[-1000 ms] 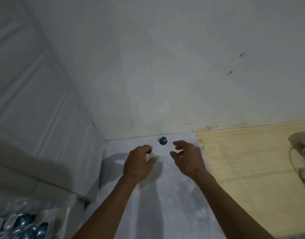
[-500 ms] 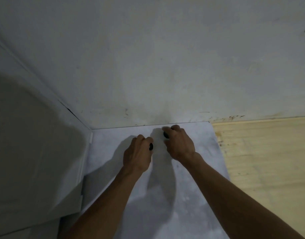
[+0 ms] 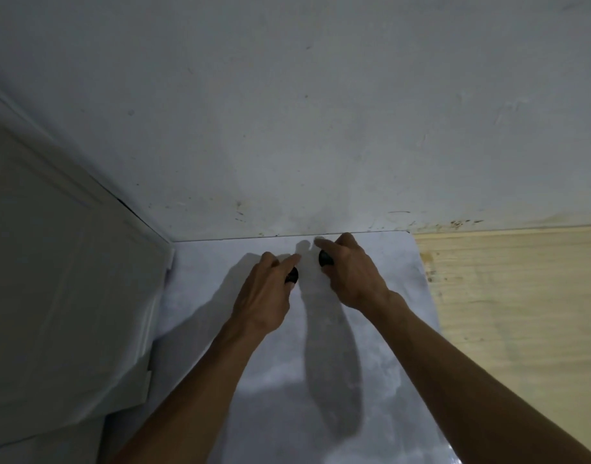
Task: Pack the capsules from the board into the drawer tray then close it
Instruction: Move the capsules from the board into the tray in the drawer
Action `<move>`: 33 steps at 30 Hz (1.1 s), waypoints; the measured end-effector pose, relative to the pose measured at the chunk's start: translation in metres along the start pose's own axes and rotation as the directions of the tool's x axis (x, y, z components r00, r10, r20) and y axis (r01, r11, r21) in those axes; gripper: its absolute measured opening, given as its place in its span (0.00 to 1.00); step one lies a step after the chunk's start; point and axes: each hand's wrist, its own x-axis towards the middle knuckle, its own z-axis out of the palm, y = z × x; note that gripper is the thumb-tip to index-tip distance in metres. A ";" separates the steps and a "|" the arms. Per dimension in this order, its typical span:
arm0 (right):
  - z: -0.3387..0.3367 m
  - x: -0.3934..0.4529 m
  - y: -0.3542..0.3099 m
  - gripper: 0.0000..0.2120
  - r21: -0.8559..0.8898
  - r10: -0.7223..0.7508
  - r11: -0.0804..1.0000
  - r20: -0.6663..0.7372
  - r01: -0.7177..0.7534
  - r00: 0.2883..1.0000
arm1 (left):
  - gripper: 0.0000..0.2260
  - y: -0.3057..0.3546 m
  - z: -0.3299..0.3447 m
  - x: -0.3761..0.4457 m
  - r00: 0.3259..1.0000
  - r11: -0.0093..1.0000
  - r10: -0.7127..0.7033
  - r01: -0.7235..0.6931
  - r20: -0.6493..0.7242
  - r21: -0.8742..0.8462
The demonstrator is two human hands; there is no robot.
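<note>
Both hands had changed from a second before: then the right hand was spread and reaching toward a single blue-green capsule lying loose near the far edge of the white board, and the left hand was only half curled. Half a second before, each fist had already gathered a dark capsule, and that was how things stood at this moment, with the hands drawn a little nearer to the viewer's centre. The loose capsule was gone from the board surface, which suggested the pick-up stage was finished for this pair and the carry to the drawer tray was due.

The left hand pinched a dark capsule between thumb and curled fingers, its forefinger stretched forward over it. The right hand gripped a second dark capsule, fingers wrapped round it, forefinger pointing toward the wall. The two fists hovered close together over the far end of the board, not touching. No drawer tray showed in view; a pale cabinet door stood at the left.
</note>
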 end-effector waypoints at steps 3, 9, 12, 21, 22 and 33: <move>0.005 -0.006 0.004 0.20 0.030 -0.019 0.999 -0.033 0.020 0.999 | 0.17 0.005 0.001 0.000 1.000 1.000 0.005 -0.005 -0.022 -0.005; 0.027 -0.019 0.012 0.10 0.190 0.091 0.981 -0.324 -0.030 0.941 | 0.11 0.004 0.021 -0.008 0.963 0.991 -0.010 -0.026 -0.270 -0.129; 0.041 -0.026 0.019 0.09 0.207 0.066 0.978 -0.421 0.025 0.905 | 0.13 0.001 0.037 -0.015 0.932 0.978 -0.050 -0.028 -0.358 -0.208; 0.058 -0.033 0.029 0.15 0.200 -0.021 0.966 -0.573 0.165 0.819 | 0.17 -0.005 0.053 -0.019 0.880 0.972 -0.009 -0.105 -0.475 -0.212; 0.058 -0.033 0.029 0.15 0.198 -0.020 0.967 -0.569 0.161 0.822 | 0.17 -0.005 0.053 -0.018 0.876 0.969 -0.008 -0.111 -0.481 -0.220; 0.033 -0.045 0.003 0.15 0.334 0.141 0.942 -0.484 0.033 0.864 | 0.15 0.004 0.028 -0.029 0.890 0.936 -0.023 -0.141 -0.454 -0.323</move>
